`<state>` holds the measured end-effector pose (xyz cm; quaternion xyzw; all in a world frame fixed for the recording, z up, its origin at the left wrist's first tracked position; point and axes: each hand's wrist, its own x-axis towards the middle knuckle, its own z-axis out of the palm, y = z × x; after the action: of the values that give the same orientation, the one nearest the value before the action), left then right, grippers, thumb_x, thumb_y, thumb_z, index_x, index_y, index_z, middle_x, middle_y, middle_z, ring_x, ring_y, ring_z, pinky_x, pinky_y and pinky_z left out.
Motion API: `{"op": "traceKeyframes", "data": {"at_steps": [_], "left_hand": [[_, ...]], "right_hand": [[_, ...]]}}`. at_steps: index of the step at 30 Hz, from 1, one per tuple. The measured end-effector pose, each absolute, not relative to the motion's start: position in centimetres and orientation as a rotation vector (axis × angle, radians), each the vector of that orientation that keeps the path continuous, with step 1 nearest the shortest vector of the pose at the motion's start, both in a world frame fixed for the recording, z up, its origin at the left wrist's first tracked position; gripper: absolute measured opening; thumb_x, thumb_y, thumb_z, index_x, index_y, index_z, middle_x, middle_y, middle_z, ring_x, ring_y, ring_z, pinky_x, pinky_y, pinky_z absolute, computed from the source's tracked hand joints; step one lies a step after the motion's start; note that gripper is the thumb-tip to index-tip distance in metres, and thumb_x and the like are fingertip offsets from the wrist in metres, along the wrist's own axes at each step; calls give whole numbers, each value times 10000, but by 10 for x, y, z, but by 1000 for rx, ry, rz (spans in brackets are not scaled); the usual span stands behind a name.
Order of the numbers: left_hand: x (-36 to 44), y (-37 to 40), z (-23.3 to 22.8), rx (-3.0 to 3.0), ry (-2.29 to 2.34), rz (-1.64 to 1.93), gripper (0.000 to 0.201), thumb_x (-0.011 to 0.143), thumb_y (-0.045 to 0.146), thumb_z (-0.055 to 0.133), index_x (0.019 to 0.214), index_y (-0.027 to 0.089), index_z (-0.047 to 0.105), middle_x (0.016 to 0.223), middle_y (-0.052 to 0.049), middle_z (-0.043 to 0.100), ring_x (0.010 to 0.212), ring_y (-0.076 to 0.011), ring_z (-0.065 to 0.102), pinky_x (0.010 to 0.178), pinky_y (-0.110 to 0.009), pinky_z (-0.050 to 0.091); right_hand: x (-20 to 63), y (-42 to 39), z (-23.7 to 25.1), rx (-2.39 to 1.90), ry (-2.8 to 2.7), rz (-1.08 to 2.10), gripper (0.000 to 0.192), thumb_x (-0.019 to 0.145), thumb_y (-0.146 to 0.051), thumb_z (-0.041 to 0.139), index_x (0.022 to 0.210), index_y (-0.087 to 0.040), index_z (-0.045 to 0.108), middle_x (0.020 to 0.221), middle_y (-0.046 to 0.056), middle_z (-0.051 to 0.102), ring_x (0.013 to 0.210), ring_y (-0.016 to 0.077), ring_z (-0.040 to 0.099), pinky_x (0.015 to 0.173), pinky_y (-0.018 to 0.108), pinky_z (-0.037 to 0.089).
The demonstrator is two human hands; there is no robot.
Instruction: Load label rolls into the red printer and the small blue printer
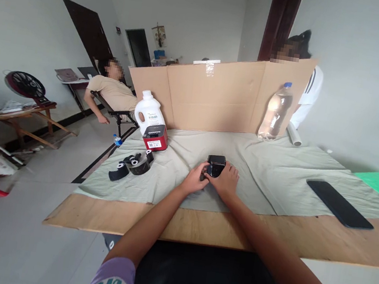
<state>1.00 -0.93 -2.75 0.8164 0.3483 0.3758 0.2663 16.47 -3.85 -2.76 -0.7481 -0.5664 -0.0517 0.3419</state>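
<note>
Both hands, left hand [194, 179] and right hand [226, 181], grip a small black box [216, 165] mid-table [198, 228]. Open cloth [277, 174] lies all around. Fingers hide the box's lower half.

white walls [202, 6], grey floor [18, 240], dark door [88, 32]

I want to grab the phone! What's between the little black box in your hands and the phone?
Only bare grey cloth lies between the black box and the phone, as the head view shows.

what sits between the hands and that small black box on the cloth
Nothing visible: the left hand and right hand already touch the small black box from either side on the cloth.
</note>
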Motion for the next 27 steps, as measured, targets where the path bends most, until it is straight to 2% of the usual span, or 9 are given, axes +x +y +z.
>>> {"op": "traceKeyframes", "data": {"at_steps": [3, 9, 19, 27], "left_hand": [[9, -6, -32, 2150, 918, 988, 669, 787, 134, 611, 1431, 176, 435, 1335, -147, 625, 1202, -271, 623, 1046, -431, 508], [6, 3, -38, 2057, 787, 998, 617, 833, 155, 598, 1431, 172, 448, 1432, -150, 577, 1300, -263, 584, 1132, -439, 453], [2, 5, -38, 2174, 898, 928, 646, 833, 137, 588, 1460, 182, 439, 1409, -128, 602, 1279, -248, 600, 1124, -438, 464], [3, 8, -41, 2277, 932, 888, 710, 843, 139, 566, 1521, 150, 357, 1462, -159, 558, 1333, -255, 560, 1161, -457, 423]], "right_hand": [[164, -40, -27, -1950, -1475, -135, 950, 680, -644, 790, 1358, -78, 440, 1164, 203, 588, 1098, 359, 512, 908, 413, 365], [163, -41, -26, -1957, -1481, -141, 994, 677, -621, 799, 1401, -62, 410, 1180, 210, 583, 1109, 363, 510, 918, 415, 364], [161, -45, -20, -1971, -1492, -64, 1049, 701, -617, 772, 1470, -52, 337, 1233, 228, 553, 1147, 372, 492, 941, 434, 364], [162, -43, -21, -1973, -1481, -36, 975, 703, -631, 760, 1413, -73, 391, 1252, 223, 544, 1170, 367, 499, 939, 428, 369]]}}
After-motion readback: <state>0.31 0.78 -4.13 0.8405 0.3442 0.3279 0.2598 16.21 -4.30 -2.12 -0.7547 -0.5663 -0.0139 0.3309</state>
